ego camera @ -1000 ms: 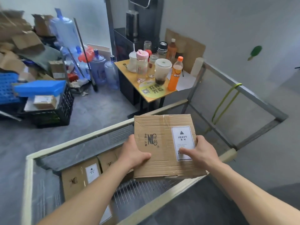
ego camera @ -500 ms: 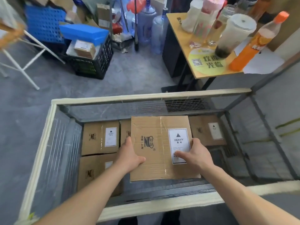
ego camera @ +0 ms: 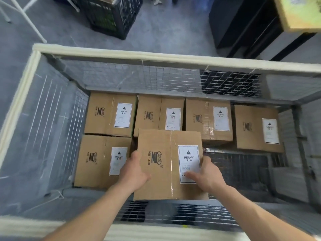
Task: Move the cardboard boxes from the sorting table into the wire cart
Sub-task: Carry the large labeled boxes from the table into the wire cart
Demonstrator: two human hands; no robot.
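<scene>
I hold a cardboard box (ego camera: 163,164) with a white HEAVY label low inside the wire cart (ego camera: 121,55). My left hand (ego camera: 134,171) grips its left edge, thumb on top. My right hand (ego camera: 206,174) grips its right edge, thumb lying over the label. Several like boxes lie on the cart floor: a back row (ego camera: 208,119) of boxes and one at the front left (ego camera: 102,160), right beside the held box. Whether the held box touches the floor is hidden.
Bare mesh floor (ego camera: 243,171) shows to the right of the held box, in front of the back row. Beyond the cart stand a black plastic crate (ego camera: 111,16), a dark cabinet (ego camera: 243,23) and white frame legs (ego camera: 26,18) on the grey floor.
Both hands have carried the box from above the cart's rim down deep into the cart. My view has tipped downward, so the yellow table with bottles has left the frame.
</scene>
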